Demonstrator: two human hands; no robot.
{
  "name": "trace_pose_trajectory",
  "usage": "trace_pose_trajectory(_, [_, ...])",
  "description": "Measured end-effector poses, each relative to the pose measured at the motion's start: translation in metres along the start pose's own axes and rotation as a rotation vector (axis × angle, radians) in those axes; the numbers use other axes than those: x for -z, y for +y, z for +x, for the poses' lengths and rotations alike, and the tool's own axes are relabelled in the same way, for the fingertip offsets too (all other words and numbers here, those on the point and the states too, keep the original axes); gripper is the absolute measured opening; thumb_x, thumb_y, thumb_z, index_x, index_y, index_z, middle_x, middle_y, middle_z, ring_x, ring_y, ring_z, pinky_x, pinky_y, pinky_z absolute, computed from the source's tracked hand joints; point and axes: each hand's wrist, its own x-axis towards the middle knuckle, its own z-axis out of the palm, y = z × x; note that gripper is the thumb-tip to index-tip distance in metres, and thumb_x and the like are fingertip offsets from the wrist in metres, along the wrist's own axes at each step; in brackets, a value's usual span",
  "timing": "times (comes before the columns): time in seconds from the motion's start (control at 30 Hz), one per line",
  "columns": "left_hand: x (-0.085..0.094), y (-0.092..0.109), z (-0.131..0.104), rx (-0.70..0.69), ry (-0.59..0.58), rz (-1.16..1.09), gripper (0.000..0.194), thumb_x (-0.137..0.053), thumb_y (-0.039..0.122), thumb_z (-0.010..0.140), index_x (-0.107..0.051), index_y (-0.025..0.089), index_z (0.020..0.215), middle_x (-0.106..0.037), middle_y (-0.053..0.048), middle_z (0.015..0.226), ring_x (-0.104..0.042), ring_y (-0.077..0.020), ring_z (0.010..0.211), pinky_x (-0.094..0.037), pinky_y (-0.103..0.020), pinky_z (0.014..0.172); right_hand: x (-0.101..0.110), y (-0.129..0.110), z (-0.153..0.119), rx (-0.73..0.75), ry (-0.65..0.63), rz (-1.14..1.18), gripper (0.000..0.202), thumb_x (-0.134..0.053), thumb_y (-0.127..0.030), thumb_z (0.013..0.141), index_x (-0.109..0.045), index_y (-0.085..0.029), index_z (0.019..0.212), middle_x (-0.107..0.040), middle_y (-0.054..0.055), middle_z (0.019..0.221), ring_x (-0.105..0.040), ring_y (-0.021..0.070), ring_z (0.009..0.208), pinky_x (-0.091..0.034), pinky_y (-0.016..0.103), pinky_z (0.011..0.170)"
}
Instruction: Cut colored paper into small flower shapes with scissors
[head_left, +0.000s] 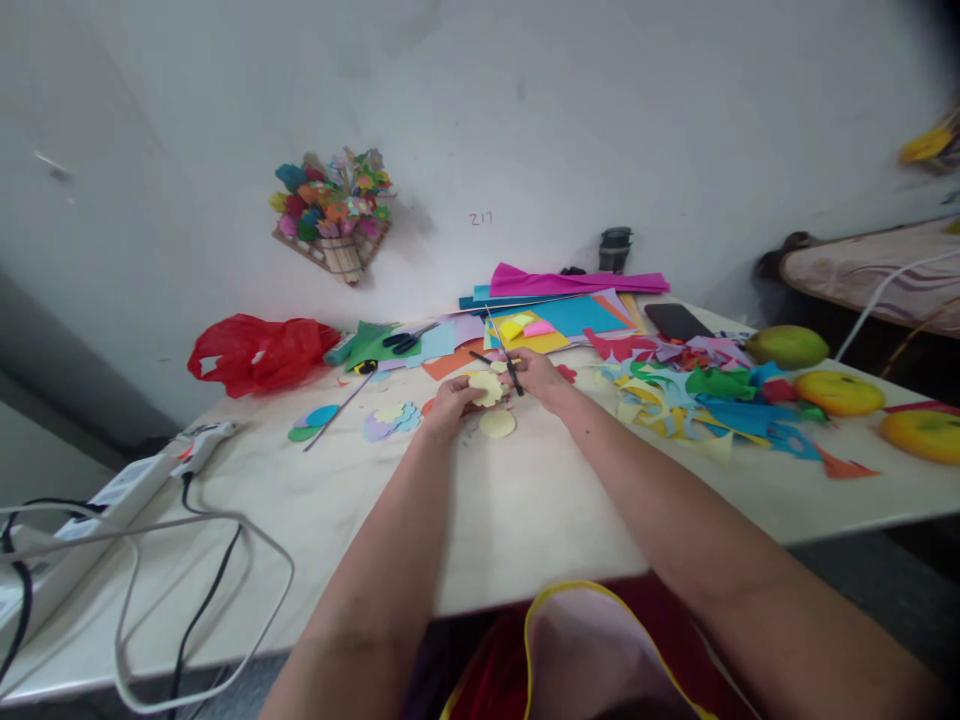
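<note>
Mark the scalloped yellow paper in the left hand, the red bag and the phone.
Scalloped yellow paper (490, 388): head view, its middle.
Red bag (259, 350): head view, crumpled body.
Phone (678, 322): head view, dark face.

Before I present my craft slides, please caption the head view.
Left hand holding a scalloped yellow paper piece over a table, colourful scraps at right.

Soft muted light, faint shadows, slight blur, stretched edges

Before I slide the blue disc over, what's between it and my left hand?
In the head view, going from the blue disc to your left hand: a thin stick, scalloped paper pieces, then an orange bit.
</note>
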Motion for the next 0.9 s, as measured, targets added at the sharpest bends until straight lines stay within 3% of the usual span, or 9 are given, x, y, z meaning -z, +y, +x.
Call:
trace_pose_trajectory(0.27, [0.000, 0.000, 0.000, -0.048, 0.053, 0.013, 0.025, -0.078, 0.023, 0.057, -0.070, 0.013, 0.079, -0.072, -0.007, 0.075, -0.066, -0.0171, 0.060, -0.052, -0.029, 0.062, -0.005, 0.000, -0.001, 0.033, 0.034, -0.022, 0.041, -0.077, -0.015, 0.059, -0.059, -0.016, 0.095, -0.061, -0.006, 0.061, -0.058, 0.0106, 0.055, -0.049, 0.024, 0.056])
trace_pose_trajectory(0.47, [0.002, -0.002, 0.002, -0.062, 0.043, -0.027, 0.028, -0.081, 0.022, 0.056, -0.070, 0.013, 0.080, -0.072, -0.008, 0.076, -0.067, -0.0171, 0.061, -0.053, -0.029, 0.065, -0.009, 0.000, -0.003, 0.027, 0.028, -0.028, 0.039, -0.075, -0.009, 0.059, -0.058, -0.017, 0.093, -0.061, -0.006, 0.062, -0.058, 0.0099, 0.055, -0.048, 0.022, 0.055])
trace_pose_trajectory(0.63, [0.001, 0.000, 0.001, -0.065, 0.036, -0.058, 0.031, -0.082, 0.021, 0.055, -0.070, 0.011, 0.082, -0.072, -0.007, 0.075, -0.067, -0.0166, 0.063, -0.054, -0.027, 0.067, -0.011, 0.001, -0.004, 0.021, -0.005, 0.023, 0.039, -0.074, -0.005, 0.058, -0.056, -0.017, 0.090, -0.060, -0.006, 0.060, -0.059, 0.0100, 0.054, -0.050, 0.023, 0.055])
trace_pose_trajectory(0.9, [0.006, 0.000, 0.005, -0.102, 0.073, -0.174, 0.030, -0.079, 0.018, 0.058, -0.067, 0.011, 0.084, -0.073, -0.008, 0.081, -0.070, -0.0188, 0.066, -0.057, -0.034, 0.076, -0.004, 0.000, -0.007, -0.002, -0.074, 0.018, 0.034, -0.078, -0.013, 0.060, -0.058, -0.017, 0.087, -0.060, -0.005, 0.059, -0.054, 0.0080, 0.046, -0.045, 0.022, 0.047])
